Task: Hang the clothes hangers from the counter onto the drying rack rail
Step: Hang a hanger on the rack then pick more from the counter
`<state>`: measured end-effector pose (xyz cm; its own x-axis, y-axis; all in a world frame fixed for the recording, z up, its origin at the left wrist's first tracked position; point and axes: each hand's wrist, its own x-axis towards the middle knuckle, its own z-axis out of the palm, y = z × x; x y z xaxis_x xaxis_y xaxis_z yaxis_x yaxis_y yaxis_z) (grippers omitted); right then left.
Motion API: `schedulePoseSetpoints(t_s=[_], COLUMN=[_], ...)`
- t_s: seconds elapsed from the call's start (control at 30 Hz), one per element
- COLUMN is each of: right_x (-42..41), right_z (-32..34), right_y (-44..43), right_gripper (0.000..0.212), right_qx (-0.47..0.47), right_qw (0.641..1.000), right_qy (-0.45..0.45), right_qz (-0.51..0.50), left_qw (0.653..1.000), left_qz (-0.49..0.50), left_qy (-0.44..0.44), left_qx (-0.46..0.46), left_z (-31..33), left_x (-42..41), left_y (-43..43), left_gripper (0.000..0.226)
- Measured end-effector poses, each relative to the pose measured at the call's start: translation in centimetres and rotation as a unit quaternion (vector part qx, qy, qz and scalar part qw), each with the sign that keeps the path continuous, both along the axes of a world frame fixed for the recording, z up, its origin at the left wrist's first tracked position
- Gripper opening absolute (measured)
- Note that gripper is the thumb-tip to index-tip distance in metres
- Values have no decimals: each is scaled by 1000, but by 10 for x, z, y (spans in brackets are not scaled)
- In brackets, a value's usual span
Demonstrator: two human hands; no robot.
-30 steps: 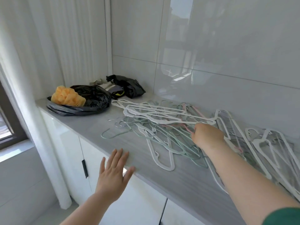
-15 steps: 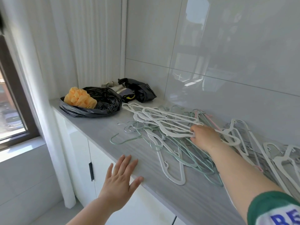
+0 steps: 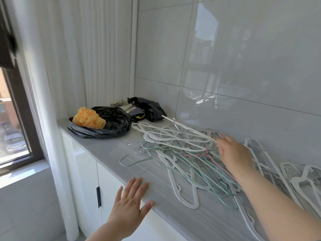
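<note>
Grey wood-grain counter (image 3: 107, 150): one, running from the far left corner to the near right, over white cabinet doors (image 3: 83, 171) with one black handle (image 3: 99, 197).
Tangled pile of thin plastic hangers (image 3: 191, 164): white, mint-green and a few pink, lying flat on the middle of the counter and crossing one another; too tangled to count.
Second heap of white hangers (image 3: 295, 178): further right on the counter, close to the wall; number unclear.
Lone green hanger (image 3: 133, 161): one, at the pile's near left edge, hook pointing left.
Raised white hanger (image 3: 191, 130): one, tilted up off the pile, far end in the air near the smaller bag, near end at the right fingertips.
Right hand (image 3: 232, 153): reaches over the pile, seen from the back; fingertips pinch the raised white hanger's near end.
Left hand (image 3: 128, 200): flat, fingers straight and spread, holding nothing, at the counter's near edge; contact unclear.
Black plastic bags: two at the far left end, the larger bag (image 3: 114, 126) nearer, the smaller bag (image 3: 151, 108) behind it by the wall.
Orange mesh puff (image 3: 88, 118): one, in the larger bag's mouth.
Glossy grey tile wall (image 3: 243, 66): behind the counter.
White curtain (image 3: 69, 58): one, left of the wall, beside one window (image 3: 12, 127).
</note>
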<state>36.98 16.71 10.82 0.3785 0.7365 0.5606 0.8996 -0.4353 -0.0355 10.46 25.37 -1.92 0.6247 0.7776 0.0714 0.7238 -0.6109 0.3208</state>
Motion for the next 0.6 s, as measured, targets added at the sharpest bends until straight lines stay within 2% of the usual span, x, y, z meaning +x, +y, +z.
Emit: schedulePoseSetpoints(t_s=[0.07, 0.13, 0.2, 0.23, 0.3, 0.4, 0.5, 0.53, 0.6], right_x=[-14, -29, -45, -52, -69, -95, -113, -117, -126], right_z=[7, 13, 20, 22, 27, 33, 36, 36, 35], right_y=[-7, -10, -10, -9, -10, -15, -22, -24, -30], right_gripper=[28, 26, 27, 28, 30, 42, 44, 45, 46], right_qx=[26, 47, 45, 51, 60, 97, 122, 121, 115], right_qw=[1000, 998, 998, 998, 996, 986, 978, 977, 976], right_qy=[10, -19, -23, -16, -32, -82, -78, -75, -69], right_qz=[12, 32, 43, 42, 62, 110, 150, 160, 173], left_qw=[1000, 999, 996, 984, 920, 832, 768, 767, 786], left_qz=[0, 6, 16, 18, 1, -27, -13, -7, 13], left_qy=[12, 14, -62, -149, -342, -509, -605, -611, -590], left_qx=[-22, -39, -59, -96, -194, -219, -209, -199, -185], left_z=[5, 19, 45, 63, 108, 164, 193, 195, 190], left_x=[-2, -3, -2, -2, -1, -1, -10, -14, -23], left_y=[-2, -3, -4, -6, -15, -30, -54, -63, -81], left_gripper=[68, 60, 54, 52, 49, 46, 19, 21, 34])
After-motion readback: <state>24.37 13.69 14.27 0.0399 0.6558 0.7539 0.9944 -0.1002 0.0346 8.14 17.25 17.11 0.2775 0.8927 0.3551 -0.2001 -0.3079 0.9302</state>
